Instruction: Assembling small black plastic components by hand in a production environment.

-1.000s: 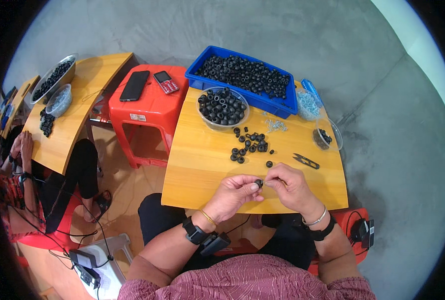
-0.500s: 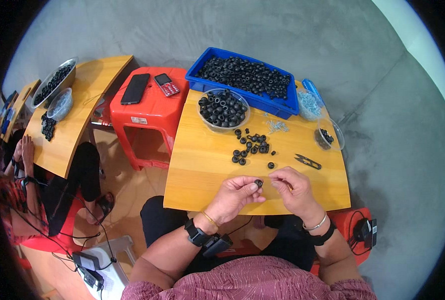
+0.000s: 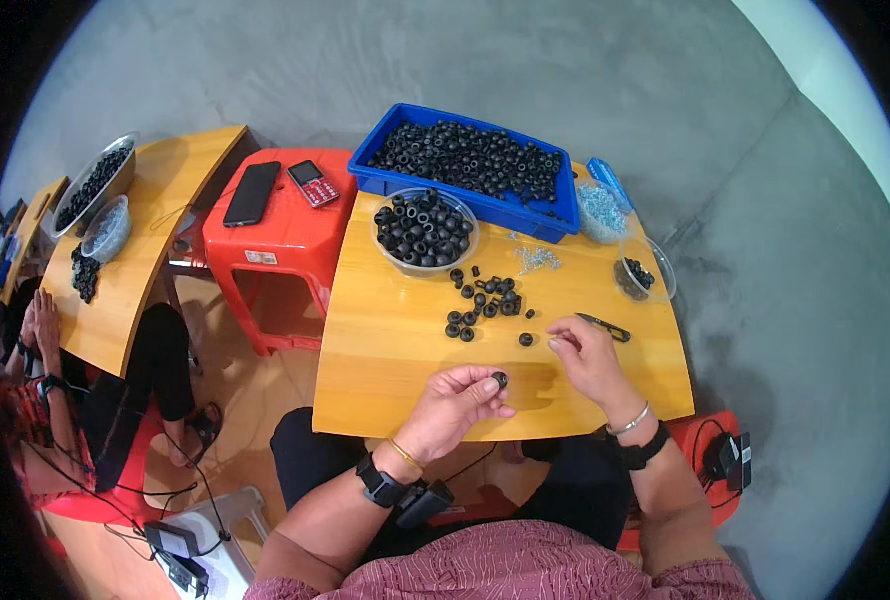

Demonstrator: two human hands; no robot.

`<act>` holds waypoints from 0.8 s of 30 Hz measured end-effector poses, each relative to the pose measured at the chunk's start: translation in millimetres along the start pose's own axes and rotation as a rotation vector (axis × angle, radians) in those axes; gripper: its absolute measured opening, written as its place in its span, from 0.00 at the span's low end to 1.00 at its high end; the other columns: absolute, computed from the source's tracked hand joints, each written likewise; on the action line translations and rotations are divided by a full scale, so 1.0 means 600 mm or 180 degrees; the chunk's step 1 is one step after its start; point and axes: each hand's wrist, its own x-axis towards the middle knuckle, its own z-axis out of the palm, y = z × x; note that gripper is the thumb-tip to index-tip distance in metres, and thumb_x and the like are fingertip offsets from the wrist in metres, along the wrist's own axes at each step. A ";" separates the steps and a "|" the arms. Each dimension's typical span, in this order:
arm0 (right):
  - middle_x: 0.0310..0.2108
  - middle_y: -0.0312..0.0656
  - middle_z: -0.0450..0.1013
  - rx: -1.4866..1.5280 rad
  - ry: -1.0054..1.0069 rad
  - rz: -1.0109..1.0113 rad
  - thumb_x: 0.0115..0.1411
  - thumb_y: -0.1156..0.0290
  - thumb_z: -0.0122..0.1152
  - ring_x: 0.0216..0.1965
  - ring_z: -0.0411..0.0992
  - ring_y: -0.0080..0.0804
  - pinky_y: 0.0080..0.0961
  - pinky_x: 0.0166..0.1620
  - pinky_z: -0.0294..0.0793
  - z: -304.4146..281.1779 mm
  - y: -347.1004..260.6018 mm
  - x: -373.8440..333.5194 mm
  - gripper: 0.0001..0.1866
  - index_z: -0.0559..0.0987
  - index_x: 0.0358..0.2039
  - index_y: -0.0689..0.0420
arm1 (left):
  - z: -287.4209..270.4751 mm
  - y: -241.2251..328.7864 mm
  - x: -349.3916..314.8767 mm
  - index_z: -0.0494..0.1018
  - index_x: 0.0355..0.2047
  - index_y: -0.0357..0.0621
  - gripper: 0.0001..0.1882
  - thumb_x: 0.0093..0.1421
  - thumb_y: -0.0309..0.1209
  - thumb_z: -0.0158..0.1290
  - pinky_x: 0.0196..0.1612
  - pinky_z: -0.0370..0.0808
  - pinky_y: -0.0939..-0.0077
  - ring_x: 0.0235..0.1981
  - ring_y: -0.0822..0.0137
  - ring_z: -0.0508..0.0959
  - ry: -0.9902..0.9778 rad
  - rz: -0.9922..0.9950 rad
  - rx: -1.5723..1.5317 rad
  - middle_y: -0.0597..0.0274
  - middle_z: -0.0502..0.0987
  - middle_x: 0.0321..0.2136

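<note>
Between the thumb and fingers of my left hand (image 3: 460, 402) is a small, round black bead-like piece (image 3: 500, 380), just above the table's near edge. My right hand (image 3: 590, 362) hovers over the table to its right, thumb and fingers curled together; anything pinched there is too small to make out. Close to its fingertips lie a single black piece (image 3: 526, 340) and black thread snips (image 3: 605, 328), partly covered by the hand. Farther off is a loose cluster of black pieces (image 3: 485, 303), with a little heap of small silvery pins (image 3: 538, 260) behind it.
A blue tray (image 3: 365, 178) and a clear bowl (image 3: 393, 262) hold black pieces at the back. To the right stand tubs of pale blue bits (image 3: 605, 215) and small black parts (image 3: 637, 280). Two phones (image 3: 253, 193) rest on a red stool (image 3: 275, 235). Another person's hands (image 3: 40, 325) are at left.
My right hand has moved away from the left hand, forward over the table toward the snips. The left hand still holds the black piece, now turned differently. The whole view has shifted slightly.
</note>
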 end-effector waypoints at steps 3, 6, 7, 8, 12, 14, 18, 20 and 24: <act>0.17 0.44 0.67 -0.0137 -0.0063 -0.0021 0.48 0.78 0.54 0.21 0.67 0.32 0.24 0.26 0.66 -0.002 0.033 0.028 0.07 0.71 0.30 0.62 | 0.001 0.001 0.002 0.70 0.35 0.37 0.08 0.56 0.23 0.45 0.38 0.75 0.68 0.30 0.70 0.73 -0.0006 0.0017 0.0005 0.61 0.73 0.29; 0.17 0.43 0.67 -0.0199 -0.0186 0.0020 0.47 0.77 0.54 0.20 0.67 0.32 0.25 0.26 0.66 0.006 0.052 0.057 0.08 0.71 0.30 0.62 | 0.000 0.000 -0.002 0.70 0.36 0.37 0.08 0.56 0.23 0.45 0.38 0.75 0.68 0.30 0.70 0.73 -0.0007 0.0037 -0.0020 0.61 0.73 0.29; 0.17 0.44 0.67 -0.0249 -0.0307 0.0076 0.47 0.77 0.54 0.20 0.66 0.32 0.24 0.25 0.66 0.008 0.055 0.065 0.08 0.71 0.30 0.62 | 0.000 0.001 -0.002 0.70 0.36 0.37 0.08 0.56 0.23 0.45 0.38 0.75 0.68 0.30 0.70 0.73 0.0028 0.0013 -0.0020 0.60 0.73 0.28; 0.17 0.44 0.67 -0.0251 -0.0312 0.0069 0.47 0.77 0.54 0.20 0.66 0.32 0.24 0.25 0.66 0.012 0.058 0.070 0.08 0.71 0.30 0.62 | 0.001 0.002 -0.003 0.70 0.36 0.36 0.08 0.57 0.23 0.44 0.38 0.74 0.68 0.30 0.70 0.73 0.0062 -0.0012 -0.0020 0.60 0.72 0.28; 0.19 0.44 0.69 -0.0325 -0.0625 0.0122 0.46 0.77 0.55 0.21 0.67 0.31 0.23 0.26 0.67 0.019 0.072 0.084 0.09 0.71 0.31 0.62 | 0.007 0.002 -0.002 0.70 0.36 0.36 0.08 0.57 0.24 0.44 0.39 0.74 0.68 0.30 0.71 0.73 0.0102 -0.0099 0.0017 0.60 0.72 0.28; 0.19 0.43 0.69 -0.0220 -0.0622 0.0003 0.46 0.77 0.55 0.21 0.68 0.30 0.22 0.27 0.67 0.020 0.063 0.083 0.09 0.71 0.31 0.62 | 0.002 0.002 -0.001 0.70 0.36 0.36 0.08 0.57 0.24 0.44 0.39 0.74 0.67 0.30 0.70 0.72 0.0031 -0.0069 0.0014 0.60 0.72 0.28; 0.21 0.38 0.69 0.0291 -0.0459 0.0330 0.48 0.77 0.54 0.22 0.67 0.22 0.18 0.27 0.67 0.009 0.016 0.049 0.08 0.71 0.31 0.63 | 0.002 0.004 -0.002 0.70 0.36 0.37 0.08 0.57 0.23 0.44 0.39 0.74 0.67 0.30 0.70 0.72 0.0017 -0.0066 -0.0019 0.59 0.72 0.28; 0.22 0.36 0.69 0.0727 -0.0495 0.0448 0.50 0.77 0.53 0.23 0.67 0.19 0.16 0.28 0.67 0.009 -0.008 0.024 0.07 0.71 0.31 0.63 | 0.004 0.006 -0.002 0.70 0.35 0.36 0.07 0.57 0.22 0.44 0.39 0.74 0.70 0.30 0.72 0.72 -0.0003 -0.0120 0.0003 0.60 0.72 0.28; 0.23 0.35 0.69 0.1366 -0.0656 0.0368 0.53 0.79 0.49 0.24 0.66 0.17 0.14 0.28 0.66 0.016 -0.047 -0.014 0.07 0.71 0.33 0.63 | 0.002 0.002 0.000 0.70 0.35 0.36 0.07 0.57 0.22 0.44 0.39 0.75 0.72 0.29 0.72 0.72 0.0037 -0.0039 -0.0007 0.61 0.72 0.28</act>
